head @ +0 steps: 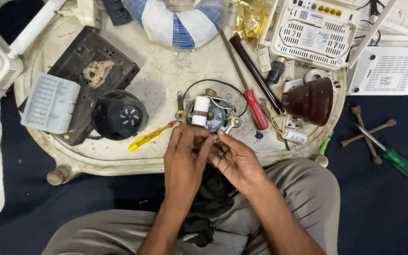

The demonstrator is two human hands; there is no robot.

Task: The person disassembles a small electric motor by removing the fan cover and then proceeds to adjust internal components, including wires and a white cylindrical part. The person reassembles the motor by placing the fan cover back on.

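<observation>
While seated cross-legged at a low cream tray-table (95,158), working on a small electric motor (209,114) with a white cylindrical capacitor (200,111) lying across its top. Motor sitting near the front edge of the table, just beyond the fingertips, its black lead wire (213,82) looping out behind. Left hand (182,158) and right hand (234,158) drawn close together just below the motor, fingers curled and pinching something small between them, probably thin wires from the motor; exactly what is pinched cannot be told, being hidden by the fingers. Neither hand grasping a tool.

Judging by the layout, well into a strip-down or rewiring: black fan-shaped housing (119,114) off and set aside to the left, motor bare, capacitor loose on top rather than mounted. Wire joining apparently in hand; refitting the housing seemingly not yet done.

Yellow-handled screwdriver (149,137) lying just left of the hands, red-handled screwdriver (253,106) just right of the motor, both untouched. Dark brown ceramic holder (310,100) further right, grey plastic box (50,103) and black metal plate (93,71) to the left, white routers (315,30) at the far edge, green-handled screwdriver (393,158) on the dark floor mat (383,208).
</observation>
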